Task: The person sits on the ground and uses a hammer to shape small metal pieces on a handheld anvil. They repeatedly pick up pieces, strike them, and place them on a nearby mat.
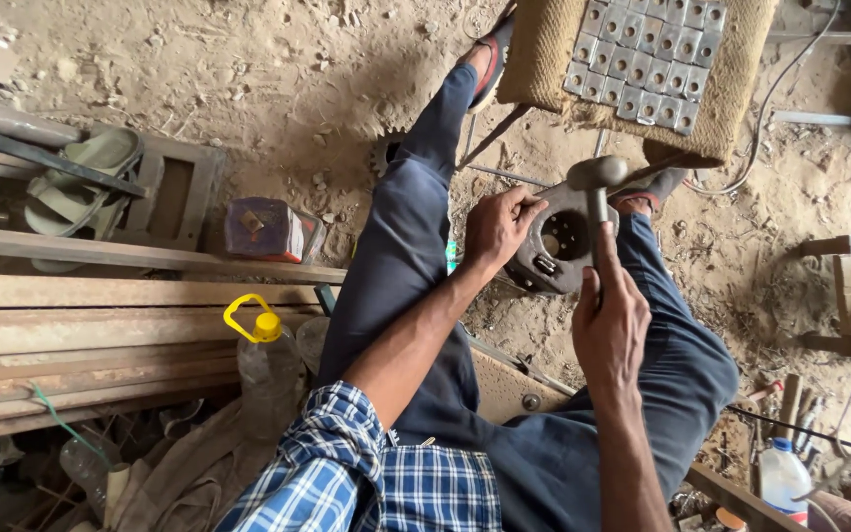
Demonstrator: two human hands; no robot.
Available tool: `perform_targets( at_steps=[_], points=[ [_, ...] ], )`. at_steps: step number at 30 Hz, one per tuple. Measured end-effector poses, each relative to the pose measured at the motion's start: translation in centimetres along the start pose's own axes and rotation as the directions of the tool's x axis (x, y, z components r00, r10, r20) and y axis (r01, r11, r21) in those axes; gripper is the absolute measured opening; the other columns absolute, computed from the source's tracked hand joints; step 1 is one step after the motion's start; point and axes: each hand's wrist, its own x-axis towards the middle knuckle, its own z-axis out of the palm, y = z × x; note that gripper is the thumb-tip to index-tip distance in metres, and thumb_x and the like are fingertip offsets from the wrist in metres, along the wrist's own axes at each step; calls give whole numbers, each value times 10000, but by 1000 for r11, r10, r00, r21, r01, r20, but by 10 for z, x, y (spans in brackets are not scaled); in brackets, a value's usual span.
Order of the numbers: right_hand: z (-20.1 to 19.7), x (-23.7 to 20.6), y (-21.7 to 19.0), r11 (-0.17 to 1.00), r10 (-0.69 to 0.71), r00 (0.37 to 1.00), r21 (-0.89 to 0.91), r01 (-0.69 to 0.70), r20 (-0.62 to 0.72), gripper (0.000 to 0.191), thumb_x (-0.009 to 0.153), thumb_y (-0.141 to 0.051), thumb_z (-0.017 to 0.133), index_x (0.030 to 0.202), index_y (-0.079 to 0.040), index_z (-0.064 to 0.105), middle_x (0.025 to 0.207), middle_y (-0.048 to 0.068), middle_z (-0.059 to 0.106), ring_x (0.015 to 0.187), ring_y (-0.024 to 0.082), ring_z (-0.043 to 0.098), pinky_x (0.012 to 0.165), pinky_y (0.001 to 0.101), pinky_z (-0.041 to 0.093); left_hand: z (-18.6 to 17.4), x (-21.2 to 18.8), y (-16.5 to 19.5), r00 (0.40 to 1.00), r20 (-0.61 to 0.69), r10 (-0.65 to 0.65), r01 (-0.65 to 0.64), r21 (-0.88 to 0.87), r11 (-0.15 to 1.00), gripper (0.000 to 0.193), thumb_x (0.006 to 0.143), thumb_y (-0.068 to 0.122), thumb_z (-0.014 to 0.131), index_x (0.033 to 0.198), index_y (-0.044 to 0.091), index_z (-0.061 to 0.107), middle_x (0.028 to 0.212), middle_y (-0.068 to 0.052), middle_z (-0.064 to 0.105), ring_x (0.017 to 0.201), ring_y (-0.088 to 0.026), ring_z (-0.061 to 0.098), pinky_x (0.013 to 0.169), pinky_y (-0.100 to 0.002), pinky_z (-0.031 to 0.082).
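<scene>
Sandy workshop floor (278, 79), frame centre: one round metal part (556, 241) grasped by left grip (497, 229); right grip (611, 330) clenched on one hammer (598, 187). Two plastic bottles (270, 366) low in frame.

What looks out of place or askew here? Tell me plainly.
A pair of green sandals lies wedged among the metal bars on the left, not on the ground. Otherwise, the left hand steadies a round metal part while the right hand holds a hammer.
</scene>
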Motion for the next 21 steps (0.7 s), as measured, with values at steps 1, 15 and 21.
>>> perform_targets(
  at_steps=[1,15,21],
  points=[
    [-4,-1,3,1000,-24,999,-9,24,-35,501,1092,-98,523,1589,-60,468,780,128,645,550,164,558,477,349,495,1,0,-1,1000,8,-4,5,-20,1000,282,986,394,674,896,130,715,779,5,752,594,-101,646,525,-289,488],
    [0,-11,-9,1000,18,1000,-5,-18,-1,522,1058,-74,557,1575,-116,503,801,141,656,567,185,582,495,371,499,-7,0,9,999,1,-38,38,-6,999,270,957,390,709,893,129,728,805,2,769,613,-126,678,543,-298,512],
    [-1,-14,-16,997,-71,995,-31,68,-76,532,1075,-62,561,1599,-86,474,916,174,700,649,192,629,553,351,528,-3,3,3,997,58,-57,58,-8,998,254,967,372,706,917,124,739,814,-12,778,560,-133,661,514,-301,492]
  ],
)
